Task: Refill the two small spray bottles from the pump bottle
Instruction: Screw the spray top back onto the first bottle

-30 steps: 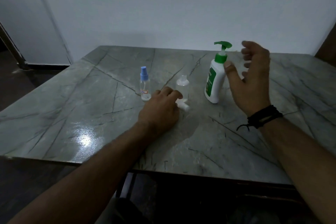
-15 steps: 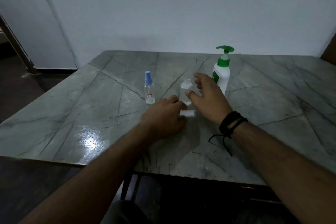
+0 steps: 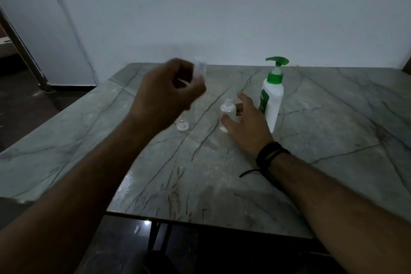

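The left hand (image 3: 169,93) is raised above the bench (image 3: 333,140), and its fingers are curled around a small clear spray head (image 3: 200,69), which is blurred; a thin tube is seen hanging down from it. Behind this hand, the second small spray bottle (image 3: 182,125) is mostly hidden, and only its clear bottom part with a small label is seen standing on the bench.

The right hand (image 3: 246,127) is laid low near the middle of the bench. Its thumb and fingers are bent around the open spray bottle (image 3: 227,111), which is held upright on the bench surface with its neck uncovered. A dark band (image 3: 270,153) is worn on the right wrist, and a loose cord end lies on the bench beside it.

The white pump bottle (image 3: 272,100) with a green pump is placed upright just behind the right hand, on its far right side. Whether it is touched by the fingers cannot be told.

The bench is of grey stone with dark veins, and a pale wall (image 3: 222,18) is seen behind it
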### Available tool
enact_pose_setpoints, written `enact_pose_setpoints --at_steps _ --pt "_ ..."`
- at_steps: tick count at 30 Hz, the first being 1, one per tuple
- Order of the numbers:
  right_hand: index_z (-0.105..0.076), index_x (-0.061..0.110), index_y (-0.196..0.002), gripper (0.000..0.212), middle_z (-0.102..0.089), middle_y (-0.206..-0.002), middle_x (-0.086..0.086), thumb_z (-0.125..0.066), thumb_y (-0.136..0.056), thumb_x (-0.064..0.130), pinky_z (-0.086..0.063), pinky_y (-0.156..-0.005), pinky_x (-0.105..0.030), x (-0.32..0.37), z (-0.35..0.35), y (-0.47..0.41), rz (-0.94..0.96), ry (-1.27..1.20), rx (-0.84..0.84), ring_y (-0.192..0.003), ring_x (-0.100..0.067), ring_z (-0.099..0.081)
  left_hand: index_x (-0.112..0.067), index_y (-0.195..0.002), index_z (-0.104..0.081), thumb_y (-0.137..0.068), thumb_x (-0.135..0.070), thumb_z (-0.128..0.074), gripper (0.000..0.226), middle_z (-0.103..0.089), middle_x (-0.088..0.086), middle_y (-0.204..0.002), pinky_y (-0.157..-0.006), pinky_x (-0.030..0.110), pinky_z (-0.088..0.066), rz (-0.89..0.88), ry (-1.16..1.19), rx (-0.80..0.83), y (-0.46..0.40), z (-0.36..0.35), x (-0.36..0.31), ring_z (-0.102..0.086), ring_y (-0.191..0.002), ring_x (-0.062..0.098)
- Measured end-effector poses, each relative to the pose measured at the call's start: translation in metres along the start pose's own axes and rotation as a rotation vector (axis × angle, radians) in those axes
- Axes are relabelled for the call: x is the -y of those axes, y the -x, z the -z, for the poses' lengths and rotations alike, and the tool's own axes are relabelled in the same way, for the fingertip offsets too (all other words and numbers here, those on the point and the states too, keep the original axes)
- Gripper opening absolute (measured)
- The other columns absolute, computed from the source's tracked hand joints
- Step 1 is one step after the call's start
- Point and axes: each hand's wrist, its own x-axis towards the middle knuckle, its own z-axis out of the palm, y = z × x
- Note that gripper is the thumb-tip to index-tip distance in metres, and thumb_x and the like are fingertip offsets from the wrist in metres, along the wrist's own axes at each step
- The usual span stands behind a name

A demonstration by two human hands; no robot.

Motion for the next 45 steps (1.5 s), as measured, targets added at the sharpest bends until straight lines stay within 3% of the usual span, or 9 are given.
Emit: enact_pose_setpoints --at_steps 3,7,23,29,32,36,41,45 --pt "-0.036 0.019 -0.151 0.073 -0.057 -0.140 -0.003 -0.063 -0.091 0.052 -0.046 -0.107 -0.039 -0.005 -0.005 -0.003 0.033 0.081 0.016 -0.124 -0.020 -0.057 -0.006 -0.113 -0.061 -0.093 -0.027 -0.063 0.029 -0.070 0.006 -0.097 -0.067 0.035 -0.060 0.060 0.231 -0.063 -0.020 -0.002 -0.004 -0.071 -0.084 0.016" --pt "-0.046 0.017 -0.144 0.062 -0.063 -0.135 -0.003 -0.062 -0.093 0.048 -0.049 -0.104 -0.038 -0.010 -0.007 -0.004 0.093 0.100 -0.018 -0.120 -0.019 -0.061 -0.004 -0.116 -0.060 -0.094 -0.026 -0.064 0.031 -0.070 0.009 -0.102 -0.071 0.037 -0.060 0.109 0.338 -0.103 -0.037 -0.015 0.000 -0.072 -0.090 0.017" --pt "-0.052 0.019 -0.137 0.054 -0.067 -0.128 0.001 -0.065 -0.092 0.045 -0.052 -0.099 -0.036 -0.007 -0.006 -0.003 0.106 0.108 -0.055 -0.113 -0.016 -0.064 -0.009 -0.118 -0.060 -0.094 -0.030 -0.063 0.032 -0.069 0.004 -0.101 -0.072 0.039 -0.061 0.173 0.254 -0.055 -0.048 -0.057 0.018 -0.071 -0.089 0.012" --pt "-0.048 0.017 -0.141 0.058 -0.064 -0.133 -0.001 -0.066 -0.093 0.045 -0.050 -0.101 -0.032 -0.006 -0.005 -0.002 0.094 0.107 -0.041 -0.117 -0.016 -0.062 -0.013 -0.117 -0.062 -0.092 -0.033 -0.065 0.032 -0.069 -0.002 -0.101 -0.071 0.037 -0.061 0.167 0.093 0.094 -0.050 -0.063 0.028 -0.070 -0.087 0.010" --pt "-0.048 0.017 -0.142 0.060 -0.063 -0.134 -0.002 -0.065 -0.093 0.046 -0.049 -0.102 -0.033 -0.005 -0.004 -0.002 0.079 0.098 -0.035 -0.119 -0.017 -0.061 -0.015 -0.114 -0.062 -0.090 -0.033 -0.067 0.031 -0.065 -0.003 -0.107 -0.067 0.030 -0.061 0.163 -0.047 0.198 -0.053 -0.064 0.031 -0.068 -0.085 0.011" --pt "-0.050 0.016 -0.141 0.061 -0.064 -0.133 -0.001 -0.065 -0.092 0.047 -0.051 -0.101 -0.038 -0.006 -0.005 -0.002 0.085 0.099 -0.049 -0.118 -0.017 -0.062 -0.016 -0.111 -0.057 -0.087 -0.028 -0.071 0.030 -0.067 0.002 -0.099 -0.066 0.031 -0.061 0.200 -0.080 0.292 -0.062 -0.064 0.026 -0.069 -0.083 0.014" --pt "-0.051 0.016 -0.140 0.058 -0.065 -0.130 0.000 -0.066 -0.092 0.045 -0.051 -0.100 -0.036 -0.004 -0.004 -0.002 0.072 0.079 -0.034 -0.116 -0.016 -0.061 -0.032 -0.132 -0.047 -0.084 -0.024 -0.074 0.056 -0.069 0.001 -0.092 -0.065 0.037 -0.062 0.159 -0.243 0.500 -0.070 -0.062 0.021 -0.070 -0.078 0.019" --pt "-0.051 0.017 -0.138 0.055 -0.065 -0.129 0.000 -0.067 -0.092 0.043 -0.048 -0.099 -0.028 -0.003 -0.002 -0.002 0.071 0.073 -0.029 -0.116 -0.015 -0.061 -0.025 -0.122 -0.056 -0.087 -0.031 -0.070 0.038 -0.070 0.002 -0.090 -0.062 0.033 -0.061 0.107 -0.423 0.639 -0.083 -0.062 0.018 -0.070 -0.076 0.015"
